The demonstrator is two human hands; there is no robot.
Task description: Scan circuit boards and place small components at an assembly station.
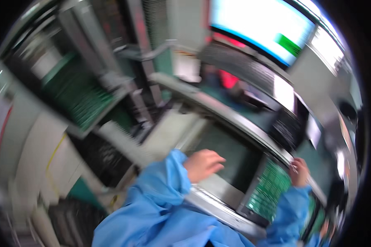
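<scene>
My left hand (204,165), in a blue sleeve, hovers over the conveyor's near part with its fingers loosely stretched and nothing in them. My right hand (299,173) is at the conveyor's far metal rail (235,116), beside the far corner of a green circuit board panel (270,190). Its fingers are blurred, and whether they grip the panel or the rail I cannot tell. The panel lies between the conveyor's rails, in what looks like a dark frame, and my right sleeve covers part of it. Left of it, between the rails, is a dark flat surface (231,154).
A rack (80,96) holding green boards stands at the left, beside metal uprights. Beyond the far rail are a lit monitor (259,24), a keyboard (239,66) and a black box-like object (287,128). Another person's hand (325,228) shows at the lower right.
</scene>
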